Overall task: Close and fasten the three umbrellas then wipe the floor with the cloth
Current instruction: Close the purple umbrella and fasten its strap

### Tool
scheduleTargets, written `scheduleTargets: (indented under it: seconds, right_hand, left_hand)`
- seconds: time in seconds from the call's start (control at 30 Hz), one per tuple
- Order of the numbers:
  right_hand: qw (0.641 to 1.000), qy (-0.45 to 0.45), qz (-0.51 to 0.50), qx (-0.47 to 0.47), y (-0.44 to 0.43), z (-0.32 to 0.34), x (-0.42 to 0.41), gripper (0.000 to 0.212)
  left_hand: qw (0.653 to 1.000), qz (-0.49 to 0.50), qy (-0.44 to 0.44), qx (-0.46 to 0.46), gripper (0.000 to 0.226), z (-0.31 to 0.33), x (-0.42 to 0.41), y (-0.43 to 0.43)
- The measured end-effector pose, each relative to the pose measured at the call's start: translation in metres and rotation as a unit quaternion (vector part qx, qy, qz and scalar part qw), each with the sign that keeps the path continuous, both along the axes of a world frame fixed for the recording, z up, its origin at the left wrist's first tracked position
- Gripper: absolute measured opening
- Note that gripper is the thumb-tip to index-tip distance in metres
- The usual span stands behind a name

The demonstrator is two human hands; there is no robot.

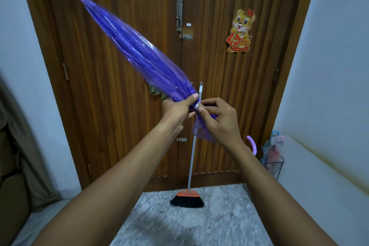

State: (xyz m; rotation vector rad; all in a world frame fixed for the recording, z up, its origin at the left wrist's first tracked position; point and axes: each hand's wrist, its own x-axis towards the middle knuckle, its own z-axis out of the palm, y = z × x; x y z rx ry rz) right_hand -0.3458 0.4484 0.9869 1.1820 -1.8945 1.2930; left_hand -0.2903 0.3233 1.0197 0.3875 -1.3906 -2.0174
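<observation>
A purple see-through umbrella (135, 46) is folded and slants up to the left, its pale tip near the top left. My left hand (177, 109) grips the gathered canopy at its lower end. My right hand (217, 118) pinches the fastening strap right beside it. The umbrella's curved lilac handle (252, 144) pokes out below my right wrist. Two other umbrellas (274, 146), with a blue and a pink handle, stand in a black wire rack at the right wall. A greenish cloth (156, 91) hangs on the door behind the purple umbrella, mostly hidden.
A broom (189, 195) with an orange head leans against the wooden double door (219, 86). The wire rack (276, 166) stands in the right corner. A brown sofa (10, 185) fills the left edge. The marble floor (189, 225) lies below.
</observation>
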Motion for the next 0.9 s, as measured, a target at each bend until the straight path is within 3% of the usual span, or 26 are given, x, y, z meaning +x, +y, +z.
scheduleTargets:
  seconds: [0.2, 0.33, 0.5, 0.67, 0.77, 0.9]
  right_hand:
    - [0.993, -0.116, 0.022, 0.000, 0.002, 0.019, -0.004, 0.009]
    - [0.983, -0.174, 0.052, 0.018, 0.004, 0.028, -0.007, 0.009]
    - [0.975, -0.206, 0.048, 0.063, 0.000, 0.040, -0.022, 0.029]
    - [0.965, -0.225, 0.053, 0.125, -0.001, 0.050, -0.027, 0.067]
    - [0.965, -0.192, 0.046, 0.172, -0.006, 0.051, -0.020, 0.047]
    - [0.974, -0.152, 0.028, 0.164, -0.017, 0.052, -0.004, 0.025]
  left_hand:
    - [1.000, -0.003, 0.000, -0.011, 0.036, 0.002, 0.001, 0.000]
    - [0.999, -0.004, 0.012, -0.031, 0.024, 0.002, 0.005, 0.001]
    - [0.998, 0.014, 0.014, -0.054, 0.028, 0.003, 0.005, -0.003]
    - [0.998, 0.018, 0.031, -0.060, 0.021, 0.008, 0.009, -0.006]
    - [0.997, 0.011, 0.035, -0.063, 0.020, 0.007, 0.013, -0.009]
    - [0.997, 0.003, 0.041, -0.062, 0.019, 0.008, 0.021, -0.018]
